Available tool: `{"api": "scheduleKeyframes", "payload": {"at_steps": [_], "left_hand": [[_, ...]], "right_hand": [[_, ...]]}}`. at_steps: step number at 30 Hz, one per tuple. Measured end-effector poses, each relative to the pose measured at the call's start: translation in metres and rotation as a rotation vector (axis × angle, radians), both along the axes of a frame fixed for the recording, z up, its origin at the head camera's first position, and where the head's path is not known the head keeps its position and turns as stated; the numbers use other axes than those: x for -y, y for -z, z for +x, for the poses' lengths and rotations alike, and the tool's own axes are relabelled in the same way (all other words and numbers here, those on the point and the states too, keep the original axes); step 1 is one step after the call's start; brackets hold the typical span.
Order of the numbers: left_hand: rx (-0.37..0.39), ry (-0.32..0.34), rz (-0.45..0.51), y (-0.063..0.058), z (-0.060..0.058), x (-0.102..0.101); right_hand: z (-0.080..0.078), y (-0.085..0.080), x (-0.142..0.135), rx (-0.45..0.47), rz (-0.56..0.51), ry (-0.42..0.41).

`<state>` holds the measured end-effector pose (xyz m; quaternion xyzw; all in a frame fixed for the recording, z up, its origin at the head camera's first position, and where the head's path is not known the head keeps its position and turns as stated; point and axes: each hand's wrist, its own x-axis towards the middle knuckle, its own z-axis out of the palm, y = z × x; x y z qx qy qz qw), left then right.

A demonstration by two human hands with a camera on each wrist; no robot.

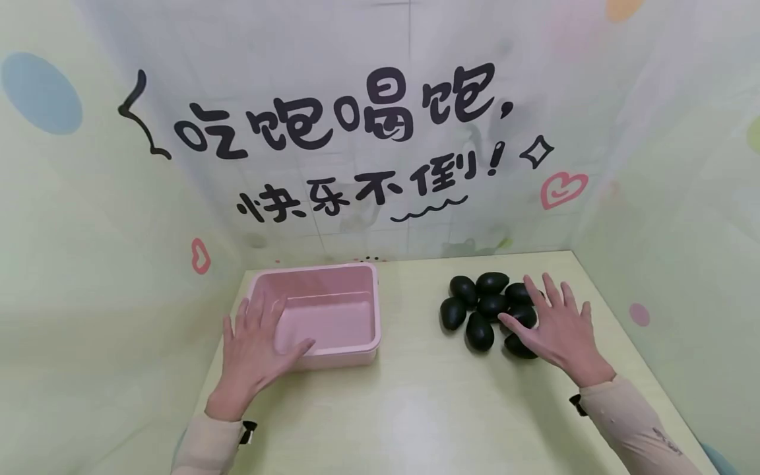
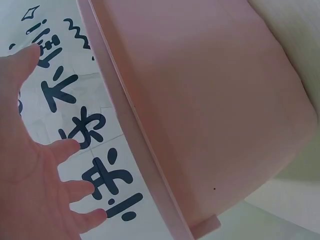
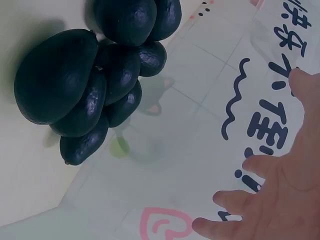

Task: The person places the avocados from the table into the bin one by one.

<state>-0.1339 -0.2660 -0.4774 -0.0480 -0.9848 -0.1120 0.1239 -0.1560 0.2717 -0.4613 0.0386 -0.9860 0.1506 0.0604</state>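
Note:
A pink rectangular bin (image 1: 332, 316) stands on the left of the table, its inside bare in the head view. My left hand (image 1: 252, 349) is spread over the bin's near left corner, fingers apart and nothing held; in the left wrist view the bin's outer wall (image 2: 210, 100) fills the middle. On the right lies a cluster of several dark, glossy avocados (image 1: 479, 331). Above its right edge hovers my right hand (image 1: 564, 333), fingers spread and holding nothing, hiding part of the rightmost fruits. In the right wrist view the avocados (image 3: 55, 75) are bunched close together, away from the fingers.
The pale wooden table (image 1: 404, 409) runs back to a white wall sheet (image 1: 356, 39) with black lettering and pink hearts. Light fabric walls (image 1: 683, 231) rise at both sides, close to the arms. Bare tabletop shows between the bin and the avocados.

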Motion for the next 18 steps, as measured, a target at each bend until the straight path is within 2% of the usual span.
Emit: {"api": "scheduleKeyframes", "payload": {"at_steps": [5, 12, 18], "left_hand": [[-0.083, 0.029, 0.048, 0.006, 0.005, -0.002], [-0.229, 0.069, 0.102, 0.017, 0.016, -0.005], [-0.337, 0.031, 0.151, 0.032, 0.025, -0.007]], "right_hand": [[0.004, 0.0, -0.003, -0.022, -0.087, 0.037], [0.007, 0.011, -0.01, -0.038, -0.238, 0.115], [0.009, 0.033, -0.017, -0.04, -0.309, 0.145]]}}
